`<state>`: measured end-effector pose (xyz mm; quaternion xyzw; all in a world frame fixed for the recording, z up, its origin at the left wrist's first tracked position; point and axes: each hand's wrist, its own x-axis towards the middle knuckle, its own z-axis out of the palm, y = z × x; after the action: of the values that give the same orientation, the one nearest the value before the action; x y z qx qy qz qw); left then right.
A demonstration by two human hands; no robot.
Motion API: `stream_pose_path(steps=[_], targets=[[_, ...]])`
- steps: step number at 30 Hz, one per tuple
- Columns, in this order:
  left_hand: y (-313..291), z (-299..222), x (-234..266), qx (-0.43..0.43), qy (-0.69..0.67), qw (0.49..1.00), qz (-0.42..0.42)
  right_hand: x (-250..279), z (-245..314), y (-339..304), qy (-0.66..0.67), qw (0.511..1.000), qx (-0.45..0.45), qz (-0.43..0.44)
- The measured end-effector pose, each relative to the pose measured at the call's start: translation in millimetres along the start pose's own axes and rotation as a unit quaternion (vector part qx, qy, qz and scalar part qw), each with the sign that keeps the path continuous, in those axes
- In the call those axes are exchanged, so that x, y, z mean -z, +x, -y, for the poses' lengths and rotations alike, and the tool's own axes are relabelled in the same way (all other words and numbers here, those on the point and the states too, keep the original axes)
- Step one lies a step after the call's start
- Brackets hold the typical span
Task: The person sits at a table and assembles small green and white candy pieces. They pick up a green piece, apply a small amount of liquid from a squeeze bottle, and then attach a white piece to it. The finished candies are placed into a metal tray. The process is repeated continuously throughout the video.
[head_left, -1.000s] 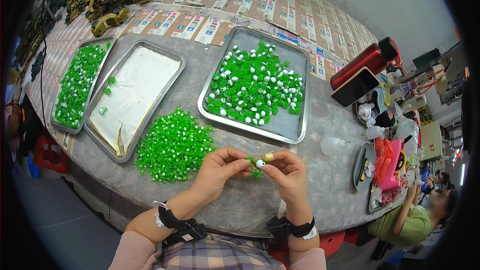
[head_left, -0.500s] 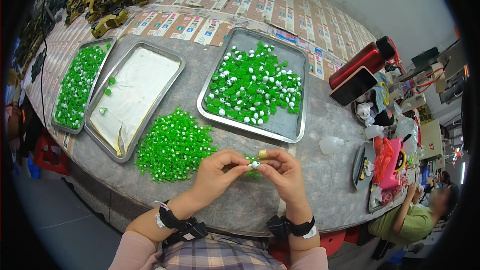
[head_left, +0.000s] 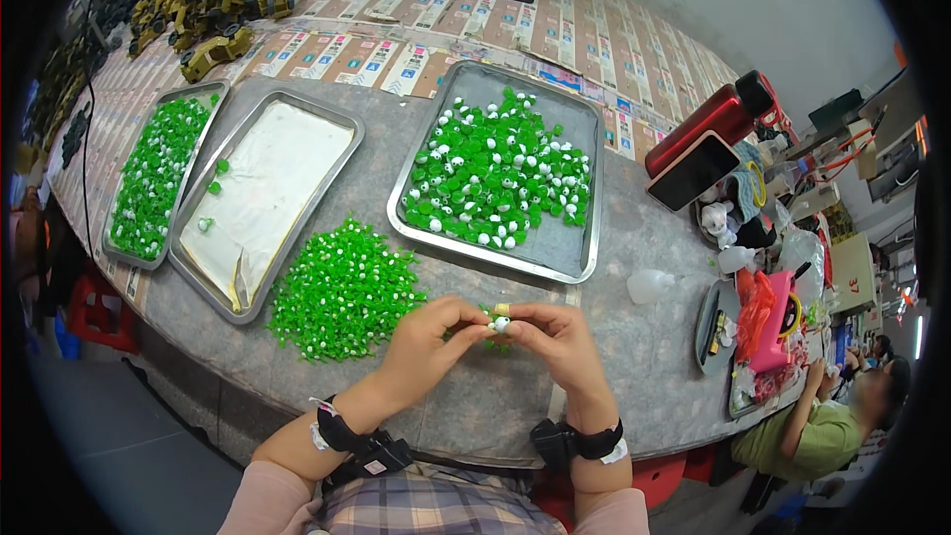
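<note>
In front of my body both hands meet over the table, fingertips almost touching. My left hand (head_left: pixel 428 339) is closed in a pinch of thumb and forefinger on a small green and white plastic piece. Thumb and forefinger of my right hand (head_left: pixel 557 339) are closed on the white ball-shaped part (head_left: pixel 501 324) of it, with a yellowish band round one finger. Fingertips hide much of the piece. Just left of my left hand spreads a loose pile of tiny green parts with white tips (head_left: pixel 342 287). Beyond my hands, a metal tray (head_left: pixel 398 200) bears many green and white pieces.
At left stand a paper-lined tray (head_left: pixel 272 163) with a few green pieces and a filled narrow tray (head_left: pixel 147 263). A red bottle (head_left: pixel 698 129), phone (head_left: pixel 695 170) and small white bottle (head_left: pixel 649 285) are at right. Another person (head_left: pixel 817 436) sits at far right.
My right forefinger has come down and inward, closer to the white ball. My left hand has stayed nearly in place. The view has shifted slightly.
</note>
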<state>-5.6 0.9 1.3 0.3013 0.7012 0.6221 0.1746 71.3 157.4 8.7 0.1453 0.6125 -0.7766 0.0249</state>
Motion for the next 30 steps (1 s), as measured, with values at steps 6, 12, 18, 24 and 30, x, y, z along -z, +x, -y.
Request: stream_pose_path(steps=[6,12,18,24,30], targets=[[17.1,25.0,57.1,0.059,-0.505,0.827,-0.242,27.7,7.5,-4.7,-0.283,0.935,0.131,-0.168],[19.7,27.3,146.2,0.018,-0.69,0.649,-0.321,22.8,9.3,-8.3,-0.463,0.883,0.069,-0.025],[18.4,6.3,66.3,0.094,-0.52,0.831,-0.173,15.8,4.6,-7.1,-0.651,0.745,0.141,-0.033],[3.2,-3.9,-1.6,0.065,-0.134,0.985,0.091,5.5,21.2,-15.8,-0.254,0.962,0.082,-0.055],[5.1,3.8,-7.6,0.068,-0.115,0.983,0.126,3.0,2.7,-15.0,0.036,0.998,0.043,-0.012]])
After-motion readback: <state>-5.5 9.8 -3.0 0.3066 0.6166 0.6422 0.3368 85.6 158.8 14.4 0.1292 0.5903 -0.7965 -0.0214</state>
